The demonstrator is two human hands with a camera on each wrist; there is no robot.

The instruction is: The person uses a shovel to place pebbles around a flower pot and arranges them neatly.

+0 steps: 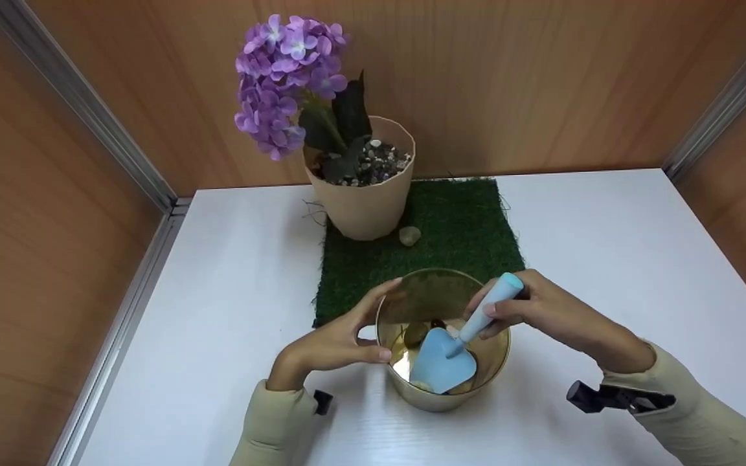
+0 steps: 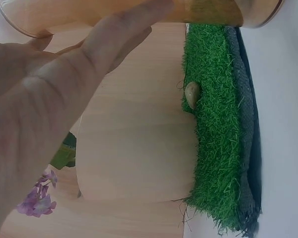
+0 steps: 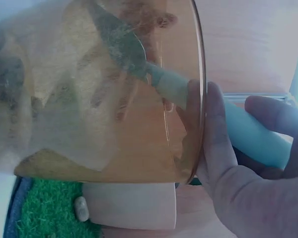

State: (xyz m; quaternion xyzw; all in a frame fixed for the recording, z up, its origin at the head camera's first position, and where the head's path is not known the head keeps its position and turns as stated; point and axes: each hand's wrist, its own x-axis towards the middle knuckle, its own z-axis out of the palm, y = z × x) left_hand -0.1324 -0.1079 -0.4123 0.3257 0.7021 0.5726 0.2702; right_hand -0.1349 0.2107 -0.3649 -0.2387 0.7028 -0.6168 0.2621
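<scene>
An amber see-through bowl [image 1: 434,402] stands on the table near the front edge of the grass mat. My left hand [image 1: 327,340] holds its left side, thumb at the front and fingers along the far side. Round the pale blue handle of a small garden trowel [image 1: 444,366] are the fingers of my right hand [image 1: 557,314], at the bowl's right rim. The trowel tilts, with its heart-shaped blade down inside the bowl. Several stones [image 1: 416,334] lie in the bowl, partly hidden by the blade. The right wrist view shows the trowel blade through the bowl's wall.
Behind the bowl, a green artificial grass mat [image 1: 463,226] bears a beige pot [image 1: 366,210] with purple flowers [image 1: 282,77] and dark leaves. A pale stone [image 1: 410,235] lies beside the pot. Wood-look panels [image 1: 509,84] border the white table [image 1: 230,291].
</scene>
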